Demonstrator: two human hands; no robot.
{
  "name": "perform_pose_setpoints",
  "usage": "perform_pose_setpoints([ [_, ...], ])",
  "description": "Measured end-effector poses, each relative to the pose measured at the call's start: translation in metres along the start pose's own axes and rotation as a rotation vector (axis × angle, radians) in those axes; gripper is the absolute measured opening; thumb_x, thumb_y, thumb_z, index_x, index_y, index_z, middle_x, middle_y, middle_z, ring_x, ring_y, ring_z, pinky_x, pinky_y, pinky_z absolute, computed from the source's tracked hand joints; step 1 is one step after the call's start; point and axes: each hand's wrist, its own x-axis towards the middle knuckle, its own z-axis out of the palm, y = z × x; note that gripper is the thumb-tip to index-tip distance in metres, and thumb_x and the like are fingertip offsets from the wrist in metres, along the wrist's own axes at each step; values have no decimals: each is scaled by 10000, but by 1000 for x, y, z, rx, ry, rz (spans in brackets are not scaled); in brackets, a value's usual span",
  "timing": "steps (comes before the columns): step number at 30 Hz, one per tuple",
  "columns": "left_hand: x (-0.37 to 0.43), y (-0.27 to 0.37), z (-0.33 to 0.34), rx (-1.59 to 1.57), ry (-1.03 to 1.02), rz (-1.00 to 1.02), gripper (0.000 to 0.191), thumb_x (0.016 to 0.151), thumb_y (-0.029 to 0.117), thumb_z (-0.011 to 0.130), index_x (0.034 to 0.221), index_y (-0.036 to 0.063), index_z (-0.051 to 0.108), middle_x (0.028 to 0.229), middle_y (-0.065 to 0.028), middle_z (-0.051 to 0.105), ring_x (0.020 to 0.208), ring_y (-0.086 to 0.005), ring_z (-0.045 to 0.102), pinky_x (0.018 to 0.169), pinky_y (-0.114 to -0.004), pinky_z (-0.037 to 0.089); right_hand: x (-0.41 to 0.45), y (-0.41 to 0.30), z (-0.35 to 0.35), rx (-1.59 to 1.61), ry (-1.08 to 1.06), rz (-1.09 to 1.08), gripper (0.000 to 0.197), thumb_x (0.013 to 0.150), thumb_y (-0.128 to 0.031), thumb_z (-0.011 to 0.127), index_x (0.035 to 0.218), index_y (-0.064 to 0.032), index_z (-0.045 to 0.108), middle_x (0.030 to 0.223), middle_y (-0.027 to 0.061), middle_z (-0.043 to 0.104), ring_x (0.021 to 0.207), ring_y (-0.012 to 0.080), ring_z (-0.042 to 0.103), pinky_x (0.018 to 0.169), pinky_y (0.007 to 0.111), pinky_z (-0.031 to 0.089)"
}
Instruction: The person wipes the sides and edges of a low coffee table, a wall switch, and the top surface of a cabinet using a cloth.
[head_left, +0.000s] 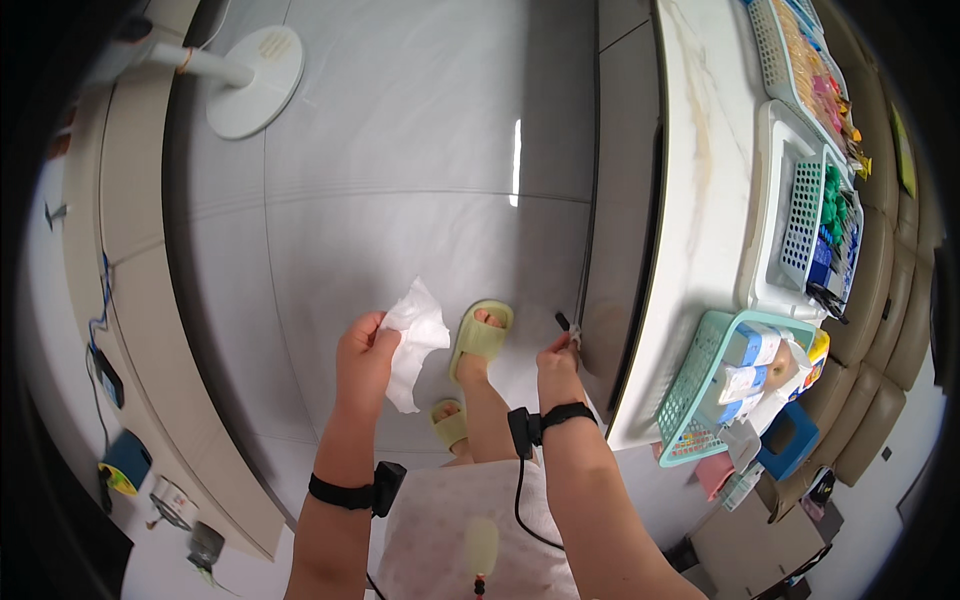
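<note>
A crumpled sheet of white tissue (414, 337) is pinched between the thumb and fingers of my left hand (365, 360) and spreads out over the grey tile floor. My right hand (559, 364) is beside the glossy grey side panel of a marble-topped table (697, 225). Its fingers grip a small black stick-like object (562, 322), mostly hidden by the hand. A small white wad (574, 334) shows at those same fingertips; whether it is tissue I cannot tell. Each wrist wears a black strap with a small device.
On the table stand a green basket (709, 382) with tissue packs, a white tray (769, 202) holding a smaller basket, and another white basket (780, 49). A low cabinet (135, 202) runs along the left. A white round stand base (259, 82) and my green slippers (482, 337) are on the floor.
</note>
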Motion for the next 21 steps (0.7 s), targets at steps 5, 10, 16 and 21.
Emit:
perform_pose_setpoints([
  [5, 40, 44, 2, 111, -29, 24, 183, 812, 58, 542, 953, -21, 627, 769, -5, 598, 676, -65, 512, 617, -231, 421, -29, 8, 9, 39, -92, 72, 252, 854, -177, 667, 1014, -1, 585, 910, 43, 641, 795, 120, 641, 668, 152, 569],
  [10, 105, 83, 6, 333, -189, 88, 193, 816, 73, 549, 967, -24, 622, 779, -13, 605, 687, -77, 532, 634, -240, 432, -58, 15, 72, 169, 33, 133, 260, 832, -154, 687, 1055, -41, 614, 991, 54, 650, 824, 140, 647, 661, 202, 598],
  [16, 150, 166, 27, 244, -229, 3, 177, 810, 68, 545, 945, -21, 618, 777, -14, 604, 687, -78, 532, 625, -245, 430, -118, 37, 158, 234, -71, 49, 301, 893, -185, 618, 1141, -26, 554, 997, 42, 629, 865, 122, 636, 732, 169, 567],
  [21, 203, 230, 25, 306, -240, 60, 169, 810, 64, 539, 934, -17, 620, 772, -10, 601, 682, -76, 527, 616, -240, 424, -177, 55, 268, 175, -252, 90, 290, 904, -160, 598, 1148, -10, 549, 1027, 46, 621, 889, 134, 632, 744, 170, 568],
])
